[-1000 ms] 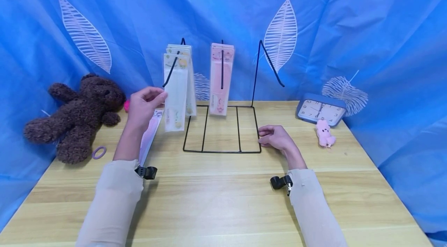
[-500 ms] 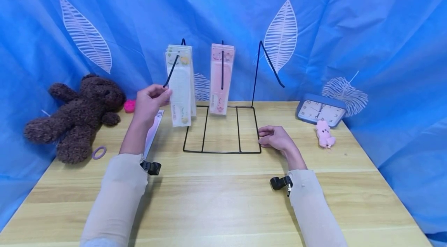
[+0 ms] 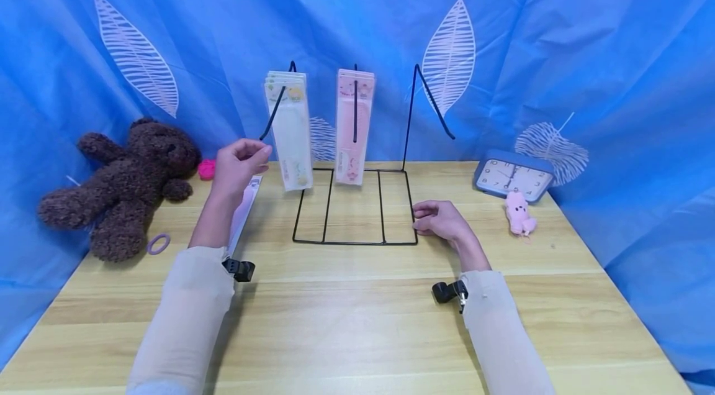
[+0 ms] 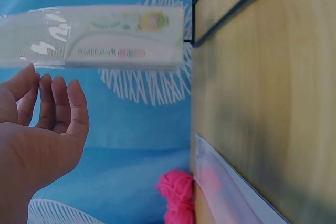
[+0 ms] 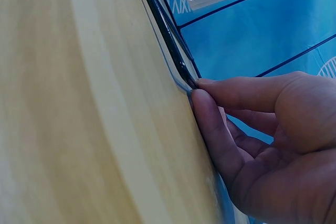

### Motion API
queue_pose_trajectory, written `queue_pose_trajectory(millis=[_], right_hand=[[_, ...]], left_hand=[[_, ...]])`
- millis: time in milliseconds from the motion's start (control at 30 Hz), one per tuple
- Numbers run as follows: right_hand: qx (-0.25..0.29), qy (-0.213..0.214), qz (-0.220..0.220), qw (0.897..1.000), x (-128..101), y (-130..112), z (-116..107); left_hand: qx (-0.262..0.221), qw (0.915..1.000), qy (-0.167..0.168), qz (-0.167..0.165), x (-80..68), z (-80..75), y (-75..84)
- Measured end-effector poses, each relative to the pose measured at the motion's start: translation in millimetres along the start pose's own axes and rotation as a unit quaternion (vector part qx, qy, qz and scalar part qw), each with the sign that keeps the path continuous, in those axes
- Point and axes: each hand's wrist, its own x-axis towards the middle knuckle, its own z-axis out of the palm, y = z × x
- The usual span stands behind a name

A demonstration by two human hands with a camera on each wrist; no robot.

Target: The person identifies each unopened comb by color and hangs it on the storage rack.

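A black wire display rack (image 3: 354, 243) stands mid-table with three hooks. Several packaged white combs (image 3: 293, 140), their cards green and yellow, hang together on the left hook. Pink packaged combs (image 3: 353, 162) hang from the middle hook; the right hook (image 3: 436, 100) carries nothing. My left hand (image 3: 237, 165) is just left of the white combs, its fingers bent loosely with nothing in them. The left wrist view has its thumb tip close under the pack edge (image 4: 126, 59); whether they touch I cannot tell. My right hand (image 5: 273, 135) pinches the rack's front right corner between thumb and forefinger.
A lilac-pink pack (image 3: 244, 212) lies partly behind my left forearm. Further left are a brown teddy bear (image 3: 139, 177), a purple ring (image 3: 159, 244) and a bright pink bundle (image 3: 206, 169). At right stand a blue clock (image 3: 514, 177) and a small pink plush (image 3: 519, 215).
The front white comb pack has moved right and back along the left hook, and now hangs against the others. My left hand has let go of it. The right hand has stayed put.
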Motion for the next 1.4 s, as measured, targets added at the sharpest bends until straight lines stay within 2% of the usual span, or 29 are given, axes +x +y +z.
queue_pose_trajectory(millis=[167, 400, 500, 633, 733, 1067, 1267, 1400], right_hand=[[0.002, 0.0, 0.005, 1.0, 1, -1, 0], [-0.001, 0.0, 0.003, 1.0, 0, -1, 1], [-0.003, 0.001, 0.003, 1.0, 0, -1, 0], [-0.004, 0.0, 0.0, 1.0, 0, 0, -1], [-0.002, -0.002, 0.002, 1.0, 0, 0, -1], [-0.002, -0.002, 0.0, 1.0, 1, -1, -1], [-0.001, -0.002, 0.002, 1.0, 1, 0, -1], [-0.001, -0.002, 0.003, 1.0, 1, 0, 0]], left_hand=[[0.026, 0.999, 0.008, -0.037, -4.5, -14.6, -10.6], [-0.006, 0.9963, 0.02, -0.083, -14.4, -35.7, -32.8], [-0.002, 0.9951, 0.019, -0.097, -17.8, -43.2, -41.9], [0.064, 0.9929, 0.002, -0.1, -22.6, -52.9, -50.3], [0.111, 0.9875, -0.006, -0.111, -26.4, -59.4, -55.1], [0.143, 0.9728, -0.007, -0.182, -36.9, -77.0, -65.4], [0.187, 0.964, -0.029, -0.187, -40.5, -90.5, -70.6], [0.228, 0.9535, -0.051, -0.19, -40.0, -93.5, -72.1]])
